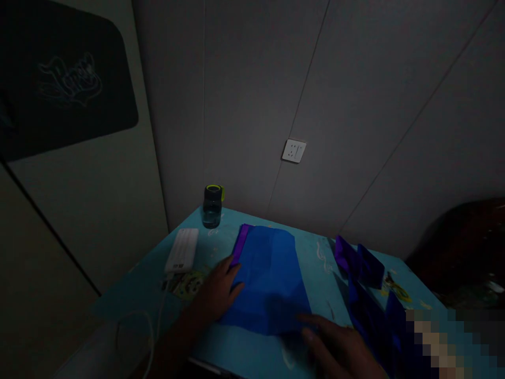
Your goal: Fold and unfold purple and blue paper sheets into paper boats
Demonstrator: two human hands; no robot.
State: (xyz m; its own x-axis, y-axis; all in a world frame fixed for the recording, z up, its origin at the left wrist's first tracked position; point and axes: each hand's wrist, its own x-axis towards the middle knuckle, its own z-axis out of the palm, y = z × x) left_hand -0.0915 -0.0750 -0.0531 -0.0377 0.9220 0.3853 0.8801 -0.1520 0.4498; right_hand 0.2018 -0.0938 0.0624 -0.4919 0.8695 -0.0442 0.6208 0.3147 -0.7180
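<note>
A flat blue fabric-like sheet [270, 273] lies on the table, with a purple strip [241, 245] showing along its upper left edge. My left hand [221, 289] rests on the left edge of the sheet, fingers spread and holding nothing. By the lower right corner is my right hand [341, 345], its fingers apart and slightly smeared; whether they touch the sheet I cannot tell. Crumpled purple-blue fabric [363, 295] stands in folds at the right, partly behind my right hand.
A light blue patterned table [315, 252] meets the grey wall. Toward the left are a dark water bottle [212, 208] with a yellow-green rim and a white power bank [182, 250] with a cable [152, 337]. A socket plate [294, 151] is on the wall.
</note>
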